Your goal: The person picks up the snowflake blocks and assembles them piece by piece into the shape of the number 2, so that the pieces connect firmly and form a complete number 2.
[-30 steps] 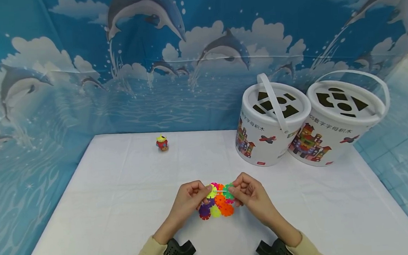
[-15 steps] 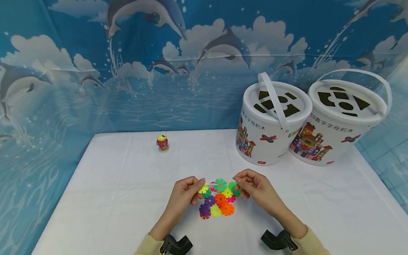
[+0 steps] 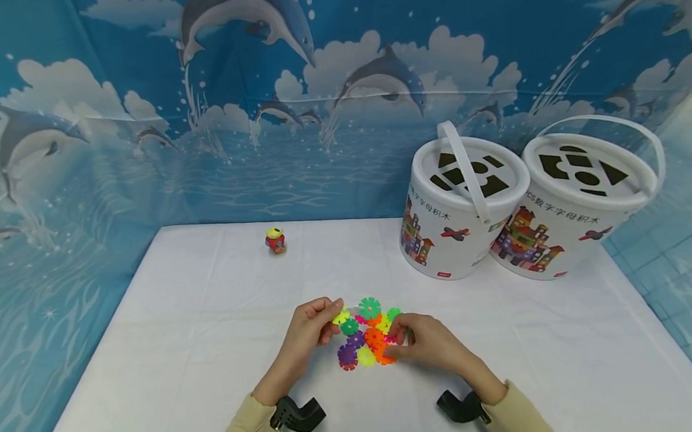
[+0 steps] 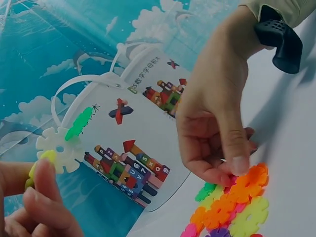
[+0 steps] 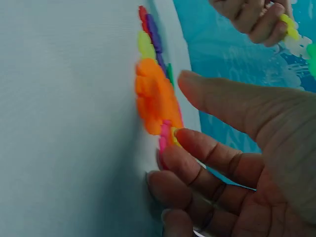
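My left hand (image 3: 308, 329) pinches a yellow snowflake disc (image 5: 290, 27) between thumb and fingers. A white snowflake disc (image 4: 61, 148) is slotted to it, and a green snowflake disc (image 4: 80, 124) stands edge-on at the white one's far side. Below and to the right lies a pile of colourful snowflake discs on the table, with orange ones (image 3: 374, 336), a purple one (image 3: 347, 354) and a lime one (image 3: 365, 356). My right hand (image 3: 430, 344) reaches over the pile's right side. Its thumb is apart from the fingers, whose tips are right at a pink disc (image 5: 165, 136) beside the orange ones.
Two white lidded buckets (image 3: 444, 236) with carry handles stand at the back right of the white-covered table (image 3: 181, 361). A small red and yellow toy figure (image 3: 275, 241) stands towards the back. Behind the table hangs a dolphin-print curtain (image 3: 229, 177).
The hands have drawn apart from close together. My left hand moved slightly left with the joined yellow, white and green discs. My right hand came down towards the orange discs.
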Demonstrator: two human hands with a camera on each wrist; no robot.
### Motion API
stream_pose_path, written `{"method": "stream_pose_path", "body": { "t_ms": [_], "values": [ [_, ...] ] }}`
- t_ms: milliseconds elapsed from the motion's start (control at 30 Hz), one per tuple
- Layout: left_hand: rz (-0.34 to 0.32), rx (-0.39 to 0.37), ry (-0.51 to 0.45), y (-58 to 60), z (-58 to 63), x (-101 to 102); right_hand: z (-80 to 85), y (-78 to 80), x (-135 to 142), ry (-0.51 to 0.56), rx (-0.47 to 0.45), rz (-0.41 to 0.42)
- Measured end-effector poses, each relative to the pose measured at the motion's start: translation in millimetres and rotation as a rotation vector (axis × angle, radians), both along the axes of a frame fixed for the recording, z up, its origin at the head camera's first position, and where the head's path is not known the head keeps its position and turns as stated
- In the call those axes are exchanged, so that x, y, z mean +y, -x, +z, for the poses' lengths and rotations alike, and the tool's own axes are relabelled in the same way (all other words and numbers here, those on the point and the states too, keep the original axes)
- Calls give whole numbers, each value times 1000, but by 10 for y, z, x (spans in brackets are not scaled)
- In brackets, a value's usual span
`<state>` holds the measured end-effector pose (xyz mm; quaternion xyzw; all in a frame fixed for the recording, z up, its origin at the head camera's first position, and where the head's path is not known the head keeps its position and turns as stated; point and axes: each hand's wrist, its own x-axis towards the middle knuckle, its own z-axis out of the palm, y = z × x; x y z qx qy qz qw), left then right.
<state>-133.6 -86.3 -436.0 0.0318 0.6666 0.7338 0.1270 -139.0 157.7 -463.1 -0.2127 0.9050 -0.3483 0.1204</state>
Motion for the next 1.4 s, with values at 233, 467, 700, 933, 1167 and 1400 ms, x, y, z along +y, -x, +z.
{"method": "stream_pose_path", "body": {
  "t_ms": [233, 467, 700, 933, 1167, 1400],
  "values": [
    [8, 11, -10, -3, 10, -9, -25, -51, -109, -109, 22, -55],
    [9, 50, 9, -6, 14, -10, -35, -60, -131, -80, 13, -34],
    [2, 79, 25, 0, 18, -13, -43, -50, -93, -12, -44, 18],
    [-24, 90, -31, 7, 25, -27, -15, -39, -16, 42, -60, 59],
    [6, 43, -78, 36, 35, -40, 17, -19, 19, 52, -64, 70],
    [-1, 88, -87, 44, 49, -48, 15, -24, 20, 50, -70, 57]
  ]
}}
